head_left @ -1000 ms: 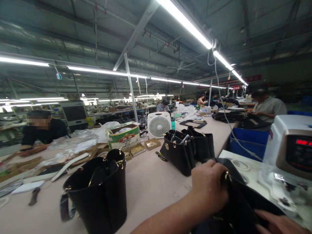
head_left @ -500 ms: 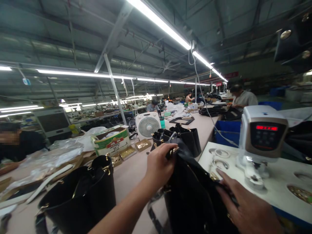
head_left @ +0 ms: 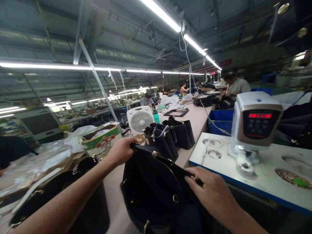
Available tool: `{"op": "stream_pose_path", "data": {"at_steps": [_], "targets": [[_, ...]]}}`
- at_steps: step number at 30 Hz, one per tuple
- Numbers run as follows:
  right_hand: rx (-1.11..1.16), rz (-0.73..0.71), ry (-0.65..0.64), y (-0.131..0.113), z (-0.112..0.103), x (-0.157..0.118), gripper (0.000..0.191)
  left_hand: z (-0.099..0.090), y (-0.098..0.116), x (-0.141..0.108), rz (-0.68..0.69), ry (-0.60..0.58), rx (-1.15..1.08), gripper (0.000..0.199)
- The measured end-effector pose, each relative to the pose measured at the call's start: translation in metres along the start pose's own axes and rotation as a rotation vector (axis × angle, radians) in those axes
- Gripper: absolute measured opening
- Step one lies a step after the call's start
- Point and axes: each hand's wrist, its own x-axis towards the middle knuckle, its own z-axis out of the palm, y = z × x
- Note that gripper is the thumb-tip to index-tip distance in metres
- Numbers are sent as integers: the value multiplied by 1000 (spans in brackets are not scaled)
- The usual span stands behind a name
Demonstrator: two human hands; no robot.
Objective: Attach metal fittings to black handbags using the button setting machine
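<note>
A black handbag (head_left: 153, 188) with gold-coloured fittings is held up in front of me, its mouth spread wide so the dark inside shows. My left hand (head_left: 123, 151) grips the far left corner of its rim, fingers closed. On the right, my right hand (head_left: 207, 187) pinches the rim beside a gold fitting, thumb on top. A second black bag (head_left: 95, 204) stands on the table to the left, partly behind my left forearm. Just beyond the held bag are more black bags (head_left: 162, 143) with gold hardware.
To the right, a white machine (head_left: 255, 120) with a red display stands on a white worktop (head_left: 219, 169) with round recesses. A fan (head_left: 141, 120), a printed carton (head_left: 99, 143) and plastic wrap (head_left: 46, 162) sit along the table (head_left: 117, 191). Behind the worktop is a blue bin (head_left: 221, 118). Co-workers sit farther back.
The bag's mouth has been pulled open, turning its inside toward me. My left hand has moved left and my right hand slightly left with the rim. The view has shifted a little.
</note>
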Motion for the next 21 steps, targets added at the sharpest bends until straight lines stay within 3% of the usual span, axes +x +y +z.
{"op": "stream_pose_path", "data": {"at_steps": [5,8,11,15,18,21], "targets": [[215,34,100,-26,37,70,40,-10,-46,65,-267,16,-131,27],[228,-10,153,-25,68,86,52,-4,-68,97,-415,31,-260,55],[141,-76,95,-11,97,66,55,15,-85,108,-467,7,-374,76],[37,-85,-53,24,125,12,49,33,-108,97,-446,-69,-425,68],[14,-16,-147,51,139,-26,44,14,-133,80,-427,-28,-352,59],[44,64,-201,68,151,-58,39,-29,-164,51,-466,36,-165,45]]}}
